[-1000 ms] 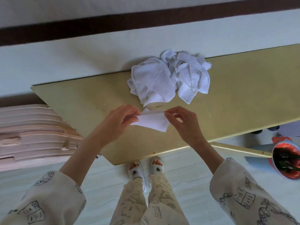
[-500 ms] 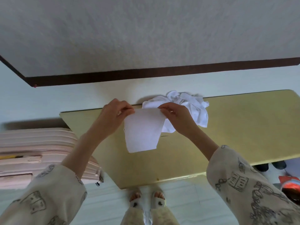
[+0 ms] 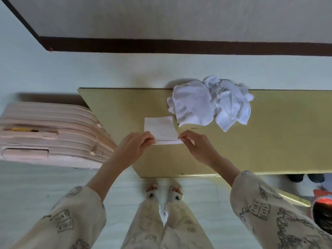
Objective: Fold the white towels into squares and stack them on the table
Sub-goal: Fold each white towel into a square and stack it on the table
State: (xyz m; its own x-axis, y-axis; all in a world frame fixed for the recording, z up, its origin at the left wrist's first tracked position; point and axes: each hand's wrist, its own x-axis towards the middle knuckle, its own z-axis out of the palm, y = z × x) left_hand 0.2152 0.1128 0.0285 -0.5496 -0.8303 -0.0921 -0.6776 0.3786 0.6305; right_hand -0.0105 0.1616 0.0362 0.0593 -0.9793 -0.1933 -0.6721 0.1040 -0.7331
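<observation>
A small white towel (image 3: 160, 129) lies flat on the yellow-green table (image 3: 269, 133), its near edge folded over. My left hand (image 3: 133, 147) pinches the towel's near left corner, and my right hand (image 3: 195, 145) pinches its near right corner. A crumpled pile of white towels (image 3: 210, 103) sits at the table's far edge, just right of the flat towel and touching its far right corner.
A pink ribbed suitcase (image 3: 48, 133) stands against the table's left end. A red and dark container (image 3: 323, 211) is on the floor at the right edge. My slippered feet (image 3: 164, 192) stand below the table's near edge. A wall with dark trim runs behind.
The towel, held up hanging in the air half a second ago, now lies flat on the table. Both hands have come down toward the near edge, still pinching its corners.
</observation>
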